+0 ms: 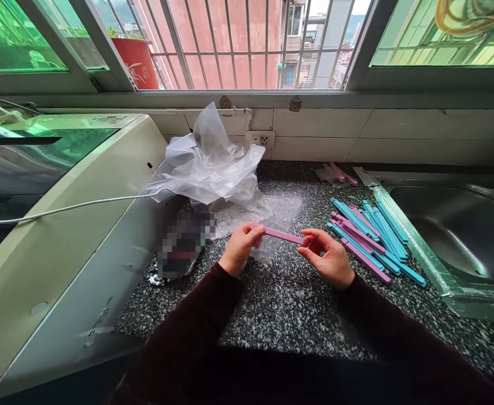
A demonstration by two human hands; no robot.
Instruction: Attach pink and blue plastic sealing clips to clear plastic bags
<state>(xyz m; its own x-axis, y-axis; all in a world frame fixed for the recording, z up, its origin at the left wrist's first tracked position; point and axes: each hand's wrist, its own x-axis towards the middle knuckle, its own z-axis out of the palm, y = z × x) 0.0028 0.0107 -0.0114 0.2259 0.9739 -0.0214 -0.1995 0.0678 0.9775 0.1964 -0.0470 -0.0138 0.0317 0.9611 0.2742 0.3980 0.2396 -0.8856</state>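
From my remote feed, I see crumpled clear plastic (219,174) heaped on the counter (289,315). The left hand (239,247) pinches one end of a pink strip (284,235), held above the counter; the right hand (329,260) pinches its other end. Beyond, a loose pile of pink and blue strips (360,233) lies near the sink (424,247). Just one strip is in hand; whether the others are finished, I can't tell.

A hand could pass over the counter (289,320) between the sleeves (192,320). Crumpled plastic bags (225,180) block the back left; strips (363,235) crowd the right, beside the sink (416,247)
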